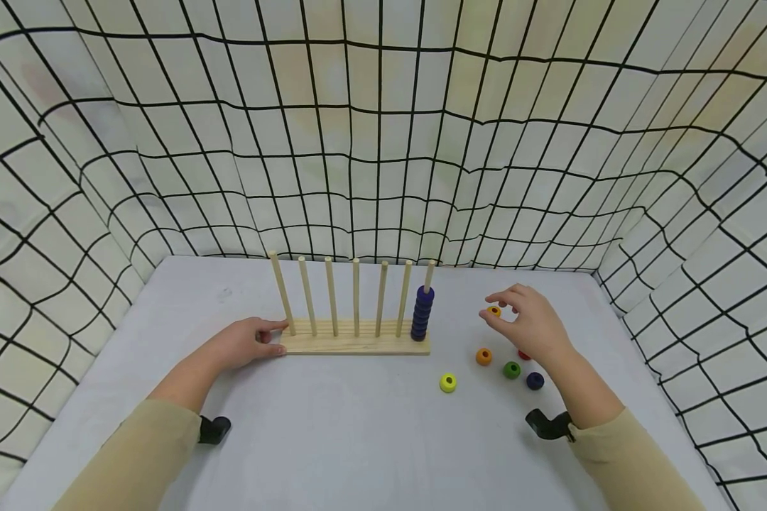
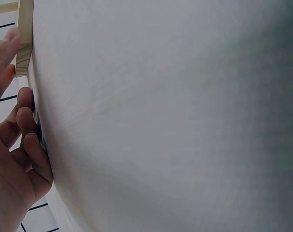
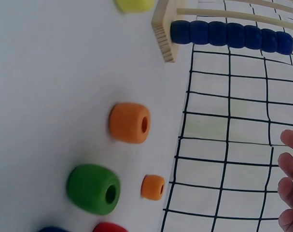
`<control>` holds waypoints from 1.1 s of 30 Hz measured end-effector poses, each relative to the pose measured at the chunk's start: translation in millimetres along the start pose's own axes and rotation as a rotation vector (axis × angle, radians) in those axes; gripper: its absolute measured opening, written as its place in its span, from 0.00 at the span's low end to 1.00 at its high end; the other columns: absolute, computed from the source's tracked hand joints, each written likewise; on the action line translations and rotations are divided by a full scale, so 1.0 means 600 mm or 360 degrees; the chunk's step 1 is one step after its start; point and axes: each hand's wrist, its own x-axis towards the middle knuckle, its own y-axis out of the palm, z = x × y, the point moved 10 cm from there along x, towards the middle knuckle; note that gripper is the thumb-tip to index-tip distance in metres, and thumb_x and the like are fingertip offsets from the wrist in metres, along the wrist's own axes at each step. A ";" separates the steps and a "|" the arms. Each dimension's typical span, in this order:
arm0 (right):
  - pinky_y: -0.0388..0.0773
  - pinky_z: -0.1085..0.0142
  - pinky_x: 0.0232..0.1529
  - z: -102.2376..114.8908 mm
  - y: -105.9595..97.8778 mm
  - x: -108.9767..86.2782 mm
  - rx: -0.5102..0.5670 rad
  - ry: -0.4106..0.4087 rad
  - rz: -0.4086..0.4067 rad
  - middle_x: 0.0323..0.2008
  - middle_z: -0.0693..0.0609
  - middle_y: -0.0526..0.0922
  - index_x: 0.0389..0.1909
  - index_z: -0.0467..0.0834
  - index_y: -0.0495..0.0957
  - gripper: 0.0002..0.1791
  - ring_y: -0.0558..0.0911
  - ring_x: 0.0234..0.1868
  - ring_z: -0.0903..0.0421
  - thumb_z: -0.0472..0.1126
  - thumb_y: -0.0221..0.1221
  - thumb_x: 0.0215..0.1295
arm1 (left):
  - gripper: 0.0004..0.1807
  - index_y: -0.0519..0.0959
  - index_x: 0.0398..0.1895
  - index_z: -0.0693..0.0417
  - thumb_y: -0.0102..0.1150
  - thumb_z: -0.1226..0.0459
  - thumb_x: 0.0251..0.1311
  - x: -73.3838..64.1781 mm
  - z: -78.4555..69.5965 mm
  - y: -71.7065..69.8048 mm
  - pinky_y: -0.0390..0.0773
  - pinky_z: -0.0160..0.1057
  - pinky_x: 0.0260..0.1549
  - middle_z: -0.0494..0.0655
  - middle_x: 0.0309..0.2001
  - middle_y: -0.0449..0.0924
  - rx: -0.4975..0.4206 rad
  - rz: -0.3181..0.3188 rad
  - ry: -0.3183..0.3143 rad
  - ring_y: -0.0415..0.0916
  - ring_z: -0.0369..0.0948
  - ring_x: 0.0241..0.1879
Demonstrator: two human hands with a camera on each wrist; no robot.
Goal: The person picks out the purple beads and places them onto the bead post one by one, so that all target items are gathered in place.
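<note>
A wooden rack of upright pegs (image 1: 358, 345) stands on the table, with a stack of dark blue beads (image 1: 422, 312) on its rightmost peg. My left hand (image 1: 239, 345) pinches the left end of the base, thumb at its front corner and a finger behind. To the right of the rack, my right hand (image 1: 532, 325) hovers with thumb and fingers spread. Between them in the head view shows an orange bead (image 3: 150, 187), which sits on the table in the right wrist view. A second orange bead (image 3: 126, 122) lies closer to the person, beside a green bead (image 3: 88, 188).
A yellow bead (image 1: 447, 387) lies in front of the rack's right end. Near the right wrist are a dark blue bead (image 1: 535, 385) and a red bead (image 1: 523, 355), partly hidden by the hand. Black netting (image 1: 383, 156) over pale walls surrounds the table's back and sides.
</note>
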 end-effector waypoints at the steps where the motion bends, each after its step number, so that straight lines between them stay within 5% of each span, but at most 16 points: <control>1: 0.74 0.52 0.45 -0.004 0.001 -0.003 -0.0007 -0.0002 0.0004 0.43 0.51 0.80 0.50 0.47 0.84 0.18 0.76 0.43 0.48 0.53 0.65 0.64 | 0.37 0.72 0.69 0.54 0.68 0.48 0.59 0.000 0.001 0.000 0.66 0.40 0.29 0.46 0.33 0.70 0.0000 -0.0002 -0.0005 0.64 0.42 0.31; 33: 0.74 0.56 0.37 -0.125 0.033 -0.107 -0.0159 0.0120 0.0198 0.38 0.51 0.80 0.44 0.47 0.86 0.16 0.76 0.39 0.50 0.52 0.67 0.61 | 0.36 0.72 0.69 0.55 0.69 0.51 0.59 -0.004 -0.007 -0.003 0.65 0.41 0.30 0.46 0.32 0.69 -0.0024 -0.0002 -0.0003 0.64 0.42 0.30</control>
